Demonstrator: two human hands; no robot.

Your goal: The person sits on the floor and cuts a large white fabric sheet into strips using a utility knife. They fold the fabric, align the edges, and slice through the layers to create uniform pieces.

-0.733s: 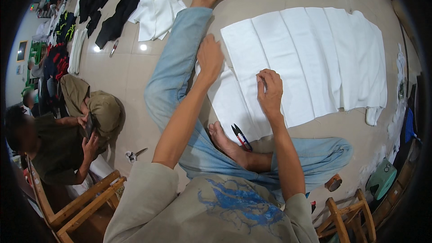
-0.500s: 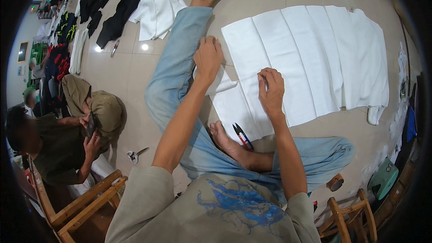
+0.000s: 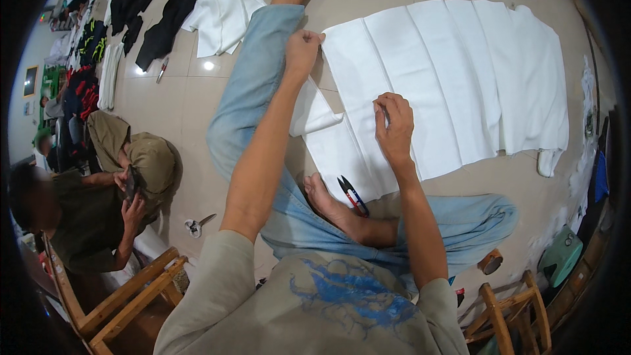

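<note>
So the white panels (image 3: 414, 92) are lying on the tiled floor (image 3: 190, 112), in front of the sitting person and mostly off to the right, fanning out in overlapping layers with long seam-like edges running between them. A folded white flap (image 3: 314, 113) is sitting at the near left side, with one corner turned over beside the jeans leg (image 3: 246, 85).

The left hand (image 3: 303, 51) is reaching up to the far left corner of the fan, and its grip is looking closed, thumb and fingertips seemingly pinching that corner. The right hand (image 3: 394, 125) is hanging over the middle of the near panels with its fingers curling loosely. I can't make out if that grip is holding anything or even touching the cloth.

Handling-wise, I'm guessing this stuff is being light and soft with a bit of body, since the edges are lying fairly straight but the far right end is rumpling. Not fragile, probably not very slippery, but layers could be dragging each other along. I'd be taking hold at a free corner or edge, thumb under one layer, and pressing the rest flat with the other palm.

Also, small snips (image 3: 353, 196) are resting by the bare foot (image 3: 332, 210), right at the cloth's lower edge.
</note>
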